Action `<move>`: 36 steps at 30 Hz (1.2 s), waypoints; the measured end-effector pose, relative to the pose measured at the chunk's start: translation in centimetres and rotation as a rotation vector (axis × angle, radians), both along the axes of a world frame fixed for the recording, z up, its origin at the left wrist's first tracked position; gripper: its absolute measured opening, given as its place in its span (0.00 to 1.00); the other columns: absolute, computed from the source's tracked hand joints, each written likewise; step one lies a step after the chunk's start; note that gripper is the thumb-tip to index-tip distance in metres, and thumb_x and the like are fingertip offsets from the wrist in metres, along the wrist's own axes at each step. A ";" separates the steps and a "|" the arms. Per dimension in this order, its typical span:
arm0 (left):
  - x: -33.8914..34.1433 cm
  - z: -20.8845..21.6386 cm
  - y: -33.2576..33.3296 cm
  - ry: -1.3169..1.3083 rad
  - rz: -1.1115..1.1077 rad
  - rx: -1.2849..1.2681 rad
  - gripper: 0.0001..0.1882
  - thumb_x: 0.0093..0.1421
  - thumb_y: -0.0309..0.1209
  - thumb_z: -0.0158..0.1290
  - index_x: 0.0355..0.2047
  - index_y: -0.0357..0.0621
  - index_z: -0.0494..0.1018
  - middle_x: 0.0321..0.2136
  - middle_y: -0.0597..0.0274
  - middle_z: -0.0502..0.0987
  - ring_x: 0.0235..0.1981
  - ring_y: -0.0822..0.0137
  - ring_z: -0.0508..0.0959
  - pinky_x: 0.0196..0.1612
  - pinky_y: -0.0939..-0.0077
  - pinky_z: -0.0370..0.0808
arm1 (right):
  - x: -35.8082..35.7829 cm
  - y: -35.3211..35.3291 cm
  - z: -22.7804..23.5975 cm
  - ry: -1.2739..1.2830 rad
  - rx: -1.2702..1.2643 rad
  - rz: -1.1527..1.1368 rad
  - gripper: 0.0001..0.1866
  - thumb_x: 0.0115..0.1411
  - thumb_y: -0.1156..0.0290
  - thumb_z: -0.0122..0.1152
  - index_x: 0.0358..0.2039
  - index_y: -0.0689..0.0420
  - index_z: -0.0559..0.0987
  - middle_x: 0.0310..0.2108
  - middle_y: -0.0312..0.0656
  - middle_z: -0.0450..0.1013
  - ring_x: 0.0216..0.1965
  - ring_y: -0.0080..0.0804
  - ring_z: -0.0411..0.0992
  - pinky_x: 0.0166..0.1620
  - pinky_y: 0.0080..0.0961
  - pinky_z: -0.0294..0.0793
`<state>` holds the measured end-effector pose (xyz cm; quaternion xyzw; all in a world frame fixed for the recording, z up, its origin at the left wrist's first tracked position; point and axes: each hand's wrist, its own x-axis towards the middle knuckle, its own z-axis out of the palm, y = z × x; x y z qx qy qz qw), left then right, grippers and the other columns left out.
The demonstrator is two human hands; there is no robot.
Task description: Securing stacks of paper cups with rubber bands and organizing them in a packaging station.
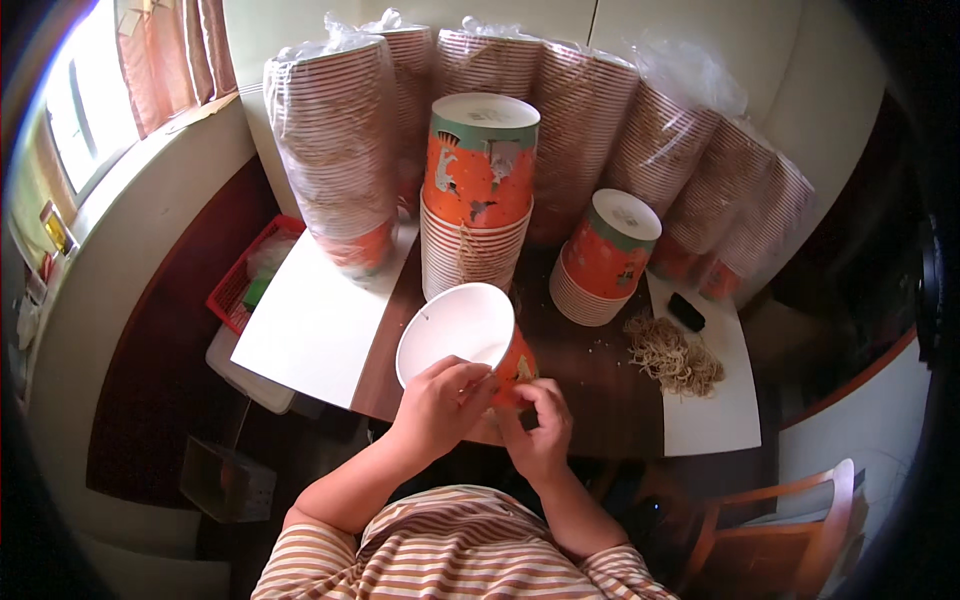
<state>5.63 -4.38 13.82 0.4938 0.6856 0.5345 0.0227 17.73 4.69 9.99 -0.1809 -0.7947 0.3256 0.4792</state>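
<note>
A paper bucket (456, 335), white inside and orange outside, is tilted with its mouth turned toward me and to the left. My left hand (437, 410) grips its near rim, fingers at the inner edge. Against the orange outer wall, my right hand (538, 428) is closed with thumb and fingers pinched together; whatever is between them is too small to make out. A small dark mark shows on the bucket's inner wall near the far left rim. Just behind stands a tall stack of upside-down buckets (478, 200) with a cord hanging down its side.
A shorter bucket stack (608, 255) stands at right, near a heap of beige cords (678, 360) and a black object (686, 312). Tall plastic-wrapped stacks (335, 150) line the table's back. A white board (315, 320) lies left; beyond it is a red basket (240, 280). A wooden chair (780, 530) stands lower right.
</note>
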 end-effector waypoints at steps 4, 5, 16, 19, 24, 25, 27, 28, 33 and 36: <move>0.0 -0.3 -0.1 -0.123 -0.028 -0.084 0.08 0.54 0.26 0.56 0.33 0.35 0.77 0.23 0.56 0.76 0.21 0.69 0.76 0.25 0.78 0.72 | -0.8 -0.2 -0.8 -0.031 -0.063 -0.031 0.09 0.47 0.76 0.65 0.28 0.59 0.74 0.27 0.42 0.69 0.27 0.34 0.70 0.30 0.26 0.70; 0.0 -0.3 -0.1 -0.124 -0.033 -0.091 0.08 0.54 0.26 0.56 0.33 0.35 0.77 0.23 0.56 0.76 0.21 0.69 0.76 0.25 0.78 0.72 | -1.0 -0.2 -1.0 -0.032 -0.070 -0.036 0.09 0.47 0.76 0.65 0.28 0.59 0.74 0.27 0.42 0.69 0.27 0.34 0.70 0.30 0.26 0.70; 0.2 -0.2 0.1 -0.114 -0.090 -0.195 0.09 0.55 0.26 0.55 0.35 0.34 0.77 0.26 0.54 0.77 0.26 0.66 0.79 0.29 0.76 0.76 | -0.8 -0.3 -2.3 -0.052 -0.280 0.053 0.07 0.51 0.76 0.64 0.28 0.60 0.74 0.28 0.43 0.71 0.29 0.37 0.73 0.31 0.28 0.72; 0.3 -0.6 0.5 -0.060 -0.091 -0.191 0.09 0.54 0.27 0.56 0.34 0.35 0.77 0.27 0.53 0.77 0.26 0.63 0.80 0.29 0.74 0.77 | -0.3 -0.3 -1.8 -0.058 -0.386 0.085 0.06 0.50 0.77 0.62 0.28 0.60 0.74 0.28 0.44 0.71 0.29 0.38 0.73 0.31 0.27 0.72; -0.1 -1.7 1.0 0.162 -0.074 -0.168 0.08 0.49 0.26 0.58 0.31 0.37 0.77 0.24 0.54 0.76 0.25 0.59 0.79 0.28 0.70 0.77 | -0.2 -0.1 -2.7 -0.080 -0.311 0.117 0.07 0.48 0.78 0.62 0.29 0.60 0.73 0.28 0.44 0.72 0.28 0.37 0.74 0.31 0.28 0.73; -0.1 -1.9 1.0 0.228 -0.065 -0.129 0.08 0.47 0.26 0.59 0.29 0.38 0.77 0.23 0.56 0.76 0.24 0.58 0.79 0.27 0.70 0.77 | -0.2 -0.1 -2.8 -0.084 -0.314 0.118 0.07 0.48 0.78 0.62 0.29 0.60 0.73 0.27 0.44 0.72 0.28 0.37 0.74 0.31 0.28 0.73; -0.3 -2.1 1.0 0.300 -0.058 -0.115 0.07 0.46 0.26 0.59 0.28 0.39 0.76 0.22 0.57 0.76 0.23 0.59 0.78 0.27 0.69 0.76 | -0.1 0.0 -3.0 -0.087 -0.301 0.124 0.08 0.47 0.77 0.62 0.29 0.60 0.73 0.27 0.45 0.72 0.28 0.38 0.74 0.31 0.29 0.73; -0.4 -2.2 0.9 0.371 -0.046 -0.102 0.07 0.45 0.26 0.59 0.27 0.41 0.75 0.21 0.59 0.75 0.21 0.60 0.77 0.26 0.69 0.76 | -0.1 0.0 -3.0 -0.091 -0.287 0.134 0.08 0.47 0.77 0.62 0.29 0.60 0.73 0.27 0.45 0.72 0.28 0.39 0.74 0.31 0.29 0.73; -0.7 -2.9 0.8 0.455 -0.054 -0.027 0.08 0.43 0.26 0.60 0.25 0.42 0.74 0.20 0.61 0.75 0.20 0.61 0.76 0.24 0.69 0.75 | 0.3 0.3 -2.4 -0.144 -0.292 0.195 0.08 0.47 0.76 0.62 0.29 0.61 0.73 0.27 0.47 0.71 0.29 0.42 0.73 0.32 0.31 0.72; -0.6 -2.9 0.7 0.448 -0.057 -0.024 0.08 0.43 0.26 0.60 0.25 0.42 0.74 0.20 0.62 0.74 0.21 0.61 0.76 0.25 0.68 0.75 | 0.4 0.5 -2.6 -0.171 -0.278 0.220 0.09 0.48 0.76 0.62 0.29 0.61 0.72 0.27 0.47 0.72 0.29 0.43 0.73 0.32 0.32 0.72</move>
